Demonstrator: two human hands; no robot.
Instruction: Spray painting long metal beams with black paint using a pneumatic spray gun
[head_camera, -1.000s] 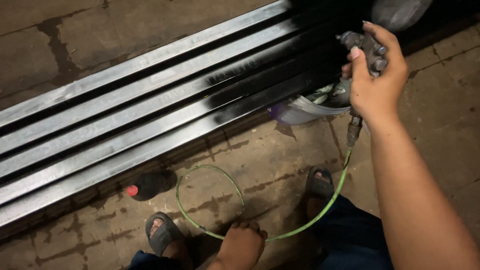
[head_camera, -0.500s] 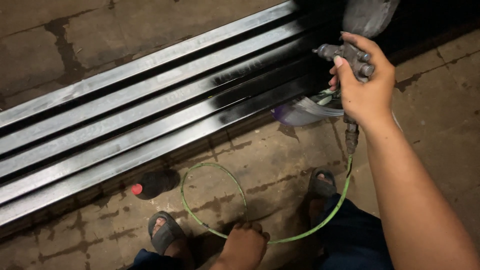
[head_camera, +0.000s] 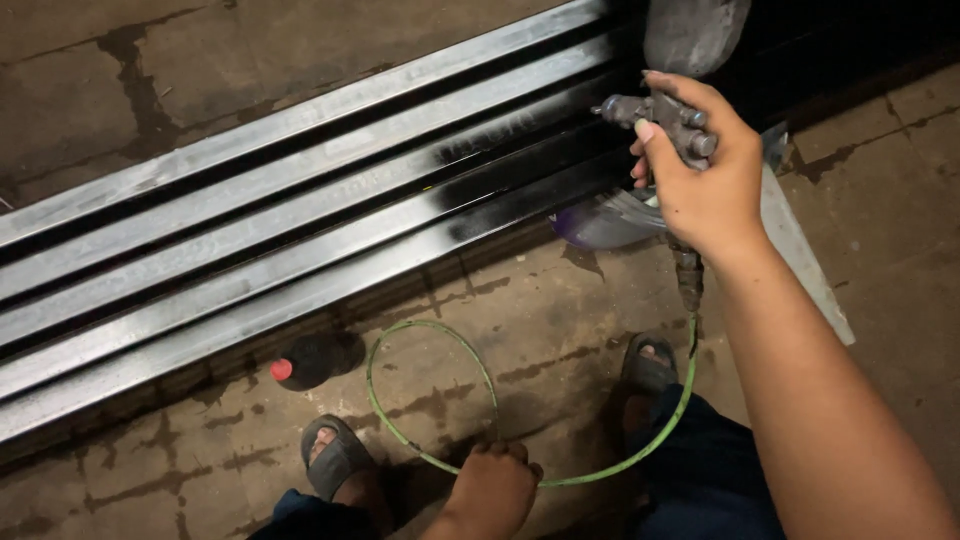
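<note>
- I am watching the right hand (head_camera: 705, 185) wrapping closed around the grip of a grey metal spray gun (head_camera: 660, 115), fingers curled tight over the handle and the thumb pressing along its side.
- The gun's rounded cup (head_camera: 695, 32) is sitting directly above that hand, partly cut off by the top edge of the view, and the nozzle is pointing away from the hand toward the steel bars (head_camera: 300, 230).
- Those long bars are lying side by side on the concrete floor (head_camera: 480, 300), running from beyond the right hand off past the left hand; the stretch nearest the gun is looking black and wet, while the stretch farther out is showing bare grey metal.
- A thin green hose (head_camera: 425, 345) is dropping from under the right hand, curving down and across the floor, and forming a loop just ahead of the left hand (head_camera: 490, 490).
- The left hand is resting low by the knees, fingers folded down over the hose; I am seeing it closed on the hose where the line passes under the knuckles.
- A dark bottle with a red cap (head_camera: 312, 362) is lying on its side on the floor, beyond the left hand and just short of the nearest bar.
- Two feet in grey sandals (head_camera: 335, 455) are standing either side of the left hand.
</note>
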